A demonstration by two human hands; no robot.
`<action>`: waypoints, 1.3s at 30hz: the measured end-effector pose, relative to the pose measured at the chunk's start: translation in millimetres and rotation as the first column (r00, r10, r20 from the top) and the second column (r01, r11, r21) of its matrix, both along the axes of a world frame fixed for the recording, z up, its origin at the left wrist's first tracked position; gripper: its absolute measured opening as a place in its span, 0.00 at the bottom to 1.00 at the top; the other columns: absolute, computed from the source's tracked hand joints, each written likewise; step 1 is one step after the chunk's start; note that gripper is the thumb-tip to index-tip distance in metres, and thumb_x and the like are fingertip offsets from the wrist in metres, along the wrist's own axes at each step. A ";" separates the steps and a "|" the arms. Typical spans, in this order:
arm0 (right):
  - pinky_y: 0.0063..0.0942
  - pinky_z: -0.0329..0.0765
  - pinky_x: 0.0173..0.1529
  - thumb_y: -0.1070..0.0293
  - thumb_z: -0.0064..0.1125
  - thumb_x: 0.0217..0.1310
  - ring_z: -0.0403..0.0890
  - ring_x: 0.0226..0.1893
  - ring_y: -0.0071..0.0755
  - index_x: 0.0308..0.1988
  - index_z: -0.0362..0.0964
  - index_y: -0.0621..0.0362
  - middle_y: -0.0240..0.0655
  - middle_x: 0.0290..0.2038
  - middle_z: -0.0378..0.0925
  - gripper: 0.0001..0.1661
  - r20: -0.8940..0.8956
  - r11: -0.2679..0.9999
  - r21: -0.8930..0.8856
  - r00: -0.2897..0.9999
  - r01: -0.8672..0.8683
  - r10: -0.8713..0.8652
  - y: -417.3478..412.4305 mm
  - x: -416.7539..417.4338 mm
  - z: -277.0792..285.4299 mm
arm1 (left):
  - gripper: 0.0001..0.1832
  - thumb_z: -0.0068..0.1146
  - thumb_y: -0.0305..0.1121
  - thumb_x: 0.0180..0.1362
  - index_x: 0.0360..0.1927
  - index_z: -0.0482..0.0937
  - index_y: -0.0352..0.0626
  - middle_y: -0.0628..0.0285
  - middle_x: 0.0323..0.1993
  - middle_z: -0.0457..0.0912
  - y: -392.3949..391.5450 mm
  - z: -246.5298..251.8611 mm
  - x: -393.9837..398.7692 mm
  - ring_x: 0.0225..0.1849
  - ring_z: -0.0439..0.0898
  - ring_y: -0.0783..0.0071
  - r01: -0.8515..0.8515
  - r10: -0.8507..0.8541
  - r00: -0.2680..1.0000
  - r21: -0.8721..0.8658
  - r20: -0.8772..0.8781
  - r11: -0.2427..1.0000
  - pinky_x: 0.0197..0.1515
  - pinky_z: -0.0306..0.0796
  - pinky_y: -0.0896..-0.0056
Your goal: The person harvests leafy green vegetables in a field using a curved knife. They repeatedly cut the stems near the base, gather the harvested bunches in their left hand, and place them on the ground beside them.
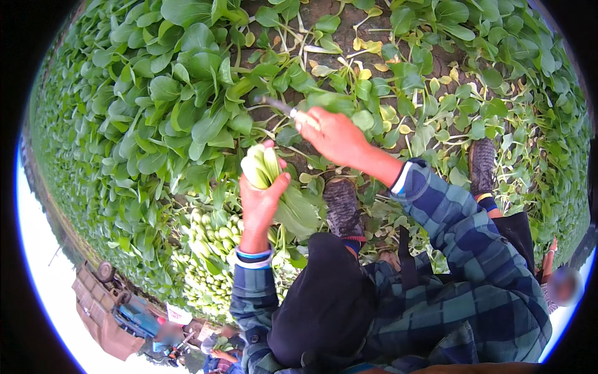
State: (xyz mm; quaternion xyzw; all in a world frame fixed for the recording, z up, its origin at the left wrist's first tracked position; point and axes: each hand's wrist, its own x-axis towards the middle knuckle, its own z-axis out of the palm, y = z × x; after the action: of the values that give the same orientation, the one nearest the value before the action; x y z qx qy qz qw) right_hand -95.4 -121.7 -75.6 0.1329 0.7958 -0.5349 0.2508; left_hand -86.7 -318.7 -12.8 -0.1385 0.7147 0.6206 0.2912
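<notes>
My left hand (262,201) grips a head of bok choy (261,166), its pale stem base pointing up and away from me and its leaves hanging toward my knee. To the right and farther forward, my right hand (327,133) is closed around the handle of a knife (278,104), whose slightly blurred blade points left over the leaves. Beyond and left of both hands stand growing bok choy plants (205,89). A pile of cut bok choy heads (210,252) lies beside my left forearm, pale bases showing.
Loose green and yellow leaves (373,86) litter the soil around my shoes (343,205). More bok choy grows at the right. At the lower left are a truck (105,304) and several people, one holding greens. Another person (551,266) is at the far right.
</notes>
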 end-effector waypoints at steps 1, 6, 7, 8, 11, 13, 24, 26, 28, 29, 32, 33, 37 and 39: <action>0.44 0.76 0.33 0.45 0.51 0.68 0.82 0.27 0.49 0.42 0.72 0.58 0.44 0.27 0.80 0.25 0.009 0.999 0.044 1.000 0.019 -0.020 0.0 -8.6 -5.1 | 0.33 0.60 0.17 0.48 0.61 0.70 0.39 0.63 0.40 0.79 0.6 4.6 -14.6 0.40 0.80 0.74 0.141 -0.155 0.984 -0.141 -0.094 0.980 0.45 0.75 0.74; 0.49 0.76 0.40 0.44 0.49 0.68 0.83 0.35 0.55 0.43 0.74 0.60 0.49 0.31 0.81 0.27 0.002 0.986 0.144 0.996 0.090 -0.092 8.5 -42.9 -20.5 | 0.28 0.63 0.19 0.43 0.52 0.73 0.40 0.52 0.62 0.72 34.7 10.0 -94.3 0.45 0.84 0.53 0.313 -0.872 0.454 -0.883 -0.183 0.348 0.46 0.79 0.61; 0.50 0.76 0.41 0.45 0.49 0.68 0.83 0.35 0.57 0.43 0.73 0.61 0.50 0.31 0.81 0.27 0.013 0.988 0.122 0.995 0.094 -0.096 6.3 -46.4 -19.8 | 0.25 0.63 0.20 0.44 0.49 0.73 0.38 0.52 0.65 0.68 29.7 -2.0 -105.7 0.45 0.84 0.54 0.244 -0.908 0.408 -0.948 -0.091 0.204 0.44 0.80 0.60; 0.51 0.76 0.42 0.45 0.48 0.68 0.82 0.36 0.58 0.42 0.73 0.61 0.51 0.32 0.81 0.27 0.024 0.990 0.100 0.995 0.096 -0.099 3.2 -49.9 -19.0 | 0.24 0.62 0.21 0.45 0.49 0.72 0.38 0.53 0.66 0.67 23.4 -11.6 -117.2 0.43 0.85 0.56 0.243 -0.890 0.451 -0.968 0.058 0.060 0.42 0.80 0.61; 0.45 0.75 0.41 0.42 0.48 0.68 0.82 0.35 0.54 0.42 0.73 0.61 0.48 0.31 0.81 0.29 0.077 0.987 0.010 0.984 0.163 -0.164 5.4 -49.6 -35.7 | 0.24 0.62 0.24 0.46 0.50 0.72 0.38 0.51 0.67 0.66 9.9 -33.0 -123.3 0.40 0.86 0.59 0.250 -0.850 0.496 -0.967 0.176 -0.054 0.37 0.81 0.61; 0.43 0.74 0.40 0.42 0.48 0.69 0.81 0.33 0.52 0.42 0.73 0.62 0.47 0.30 0.80 0.29 0.075 0.979 -0.076 0.980 0.190 -0.184 5.4 -46.9 -51.6 | 0.24 0.62 0.25 0.48 0.50 0.72 0.38 0.50 0.65 0.68 6.5 -35.9 -115.9 0.39 0.86 0.59 0.256 -0.851 0.508 -0.967 0.132 0.003 0.37 0.81 0.61; 0.42 0.73 0.37 0.46 0.50 0.70 0.79 0.29 0.46 0.41 0.73 0.63 0.45 0.28 0.78 0.27 0.067 0.973 -0.167 0.987 0.157 -0.148 -11.4 -47.9 -60.7 | 0.31 0.64 0.25 0.44 0.57 0.74 0.44 0.57 0.63 0.71 -14.0 -53.7 -91.2 0.43 0.84 0.53 0.238 -0.728 0.683 -0.961 0.059 0.145 0.43 0.79 0.56; 0.34 0.70 0.32 0.47 0.52 0.70 0.72 0.24 0.33 0.41 0.73 0.61 0.35 0.23 0.73 0.24 0.050 0.967 -0.181 0.984 0.178 -0.171 -16.4 -46.9 -61.0 | 0.32 0.65 0.25 0.42 0.57 0.74 0.45 0.61 0.64 0.70 -14.6 -53.6 -90.4 0.45 0.83 0.53 0.227 -0.714 0.698 -0.961 0.048 0.158 0.44 0.78 0.56; 0.33 0.70 0.31 0.48 0.53 0.69 0.72 0.23 0.31 0.41 0.73 0.59 0.33 0.23 0.73 0.23 0.016 0.974 -0.148 0.985 0.172 -0.172 -17.9 -47.0 -60.5 | 0.32 0.65 0.25 0.42 0.57 0.74 0.45 0.61 0.64 0.71 -12.8 -53.2 -90.2 0.46 0.83 0.53 0.214 -0.719 0.695 -0.961 0.025 0.174 0.45 0.78 0.56; 0.35 0.71 0.32 0.48 0.53 0.69 0.75 0.25 0.36 0.42 0.73 0.58 0.36 0.24 0.75 0.22 -0.009 0.982 -0.111 0.988 0.155 -0.157 -17.9 -47.6 -60.5 | 0.32 0.65 0.25 0.42 0.57 0.74 0.45 0.62 0.64 0.71 -12.7 -55.8 -90.2 0.45 0.83 0.53 0.211 -0.720 0.694 -0.963 0.028 0.166 0.45 0.78 0.56; 0.43 0.74 0.37 0.47 0.51 0.69 0.80 0.31 0.50 0.44 0.73 0.55 0.44 0.30 0.80 0.21 -0.006 0.998 0.025 0.998 0.063 -0.063 -22.9 -52.5 -52.4 | 0.32 0.64 0.24 0.42 0.56 0.74 0.45 0.63 0.63 0.72 -12.0 -57.4 -92.5 0.45 0.83 0.53 0.214 -0.715 0.697 -0.965 0.043 0.150 0.45 0.78 0.56; 0.45 0.75 0.39 0.47 0.51 0.68 0.82 0.34 0.54 0.45 0.73 0.54 0.46 0.33 0.81 0.21 0.012 0.997 0.075 1.000 0.026 -0.027 -22.9 -53.2 -49.2 | 0.31 0.64 0.24 0.43 0.56 0.75 0.44 0.63 0.63 0.72 -11.9 -57.3 -93.1 0.45 0.83 0.53 0.226 -0.710 0.703 -0.962 0.051 0.154 0.45 0.78 0.56; 0.49 0.76 0.41 0.47 0.50 0.68 0.82 0.37 0.57 0.45 0.73 0.52 0.47 0.34 0.82 0.21 0.031 0.999 0.043 0.999 -0.028 0.027 -10.8 -47.7 -43.8 | 0.30 0.64 0.24 0.43 0.54 0.76 0.43 0.64 0.62 0.72 -8.0 -54.5 -90.3 0.44 0.83 0.53 0.233 -0.688 0.726 -0.950 0.026 0.210 0.45 0.78 0.56; 0.47 0.75 0.40 0.47 0.50 0.69 0.82 0.35 0.55 0.45 0.73 0.52 0.46 0.33 0.81 0.21 0.034 0.994 0.064 0.996 -0.084 0.082 -5.4 -43.6 -41.7 | 0.29 0.64 0.24 0.43 0.54 0.76 0.43 0.64 0.61 0.73 -8.3 -52.4 -89.4 0.45 0.83 0.53 0.237 -0.668 0.743 -0.948 0.035 0.213 0.46 0.78 0.56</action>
State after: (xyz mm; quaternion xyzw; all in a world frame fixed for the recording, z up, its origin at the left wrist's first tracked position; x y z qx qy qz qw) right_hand -138.9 -127.1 -117.3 0.1162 0.8138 -0.4956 0.2805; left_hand -176.1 -327.0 -65.2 0.0711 0.9792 0.0140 0.1896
